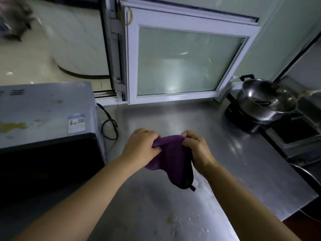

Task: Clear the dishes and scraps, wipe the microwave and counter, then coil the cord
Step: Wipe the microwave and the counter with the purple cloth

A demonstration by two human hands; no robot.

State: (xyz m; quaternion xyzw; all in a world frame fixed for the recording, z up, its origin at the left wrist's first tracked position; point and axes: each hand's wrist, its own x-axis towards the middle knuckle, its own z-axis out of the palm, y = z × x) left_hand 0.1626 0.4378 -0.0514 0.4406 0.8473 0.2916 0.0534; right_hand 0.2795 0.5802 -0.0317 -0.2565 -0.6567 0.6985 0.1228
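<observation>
A purple cloth with a dark edge hangs above the steel counter. My left hand grips its upper left part and my right hand grips its upper right part, with fingers curled into the fabric. The microwave stands at the left, its grey top marked with yellowish stains and its dark door facing me. Its black cord lies in a loose loop on the counter beside it. Small scraps and a yellowish spot lie on the counter near the front edge.
A steel pot sits on a black induction cooker at the back right. A white-framed window stands behind the counter. A recessed steel area lies at the far right, and a round metal rim shows below it.
</observation>
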